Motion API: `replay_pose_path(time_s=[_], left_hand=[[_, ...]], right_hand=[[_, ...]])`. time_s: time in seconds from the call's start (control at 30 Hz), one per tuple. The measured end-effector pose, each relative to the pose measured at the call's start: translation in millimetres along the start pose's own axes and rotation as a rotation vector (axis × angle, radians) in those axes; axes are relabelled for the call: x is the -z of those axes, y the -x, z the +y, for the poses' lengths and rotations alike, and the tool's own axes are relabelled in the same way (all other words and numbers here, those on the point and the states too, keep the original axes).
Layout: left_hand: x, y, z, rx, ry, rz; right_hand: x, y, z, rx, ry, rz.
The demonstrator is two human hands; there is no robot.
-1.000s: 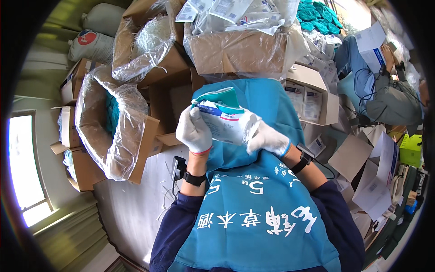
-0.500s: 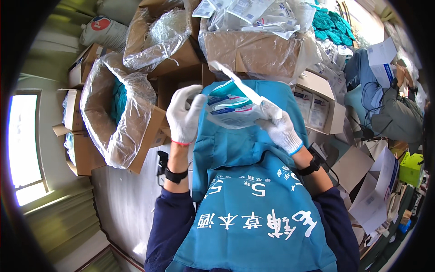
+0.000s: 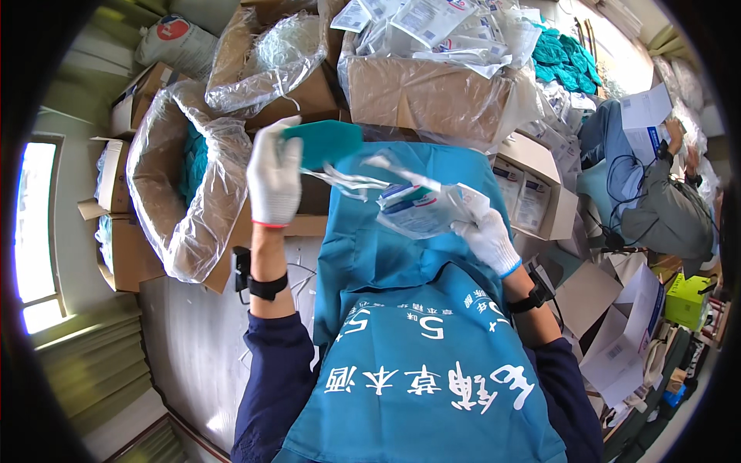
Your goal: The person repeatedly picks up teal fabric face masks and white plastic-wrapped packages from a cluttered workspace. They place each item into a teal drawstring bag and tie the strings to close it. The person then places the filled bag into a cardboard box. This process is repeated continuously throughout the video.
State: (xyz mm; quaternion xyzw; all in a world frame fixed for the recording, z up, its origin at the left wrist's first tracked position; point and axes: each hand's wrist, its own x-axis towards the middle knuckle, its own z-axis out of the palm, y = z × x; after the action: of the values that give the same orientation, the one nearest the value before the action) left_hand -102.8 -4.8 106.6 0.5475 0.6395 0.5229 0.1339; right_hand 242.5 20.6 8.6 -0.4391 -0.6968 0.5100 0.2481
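Note:
Fingers closed, my left hand (image 3: pixel 275 176) in a white knit glove grips a flat teal piece (image 3: pixel 330 143), blurred by motion, with white strips (image 3: pixel 351 182) trailing from it. To the right, my gloved right hand (image 3: pixel 489 238) pinches the edge of a clear plastic pouch (image 3: pixel 409 217) with its mouth apart. A small teal and printed part shows inside the pouch. The left hand's piece is outside the pouch; whether the strips still touch it I cannot tell. Both hands are above the teal apron cloth (image 3: pixel 397 282) spread before me.
Left stands a plastic-lined carton (image 3: pixel 231 174) with teal pieces inside. Ahead, a large carton (image 3: pixel 424 92) is heaped with printed packets (image 3: pixel 432 23). An open box (image 3: pixel 561 208) of packets sits at right. Beyond it, a co-worker (image 3: pixel 664 208) holds a white box.
My left hand has moved left and drawn the teal piece out of the pouch. My right hand keeps the pouch, now slightly further right and lower.

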Motion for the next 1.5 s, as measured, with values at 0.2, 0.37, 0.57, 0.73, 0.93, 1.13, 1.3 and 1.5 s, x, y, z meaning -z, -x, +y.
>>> replay_pose_path(time_s=[0.2, 0.37, 0.57, 0.73, 0.93, 1.13, 1.3, 1.5], left_hand=[[17.9, 11.3, 19.5, 0.211, 0.082, -0.192], [-31.8, 31.8, 24.9, 0.205, 0.007, -0.619], [-58.0, 41.2, 12.6, 0.149, 0.029, -0.763], [-40.9, 36.6, 5.9, 0.333, 0.172, -0.486], [10.6, 32.0, -20.6, 0.479, 0.311, 0.024], [-7.4, 52.5, -26.1, 0.639, 0.440, -0.070], [-41.9, 61.8, -25.2, 0.772, 0.549, -0.209], [-48.6, 61.5, -44.9, 0.903, 0.450, -0.261]], right_hand=[[2.0, 0.6, 18.0, -0.260, -0.054, -0.129], [-5.7, -7.0, 11.7, -0.082, -0.119, -0.260], [-1.4, -7.9, -28.1, -0.057, 0.057, -0.260], [11.1, -8.3, -8.8, -0.128, -0.002, -0.185], [91.0, -56.3, 23.1, 0.049, 0.263, 0.488], [120.6, -170.1, -55.2, 0.205, 0.880, 0.926], [106.3, -311.5, -58.7, 0.349, 1.267, 0.503], [58.4, -412.3, -21.4, -0.217, 0.844, -0.476]])
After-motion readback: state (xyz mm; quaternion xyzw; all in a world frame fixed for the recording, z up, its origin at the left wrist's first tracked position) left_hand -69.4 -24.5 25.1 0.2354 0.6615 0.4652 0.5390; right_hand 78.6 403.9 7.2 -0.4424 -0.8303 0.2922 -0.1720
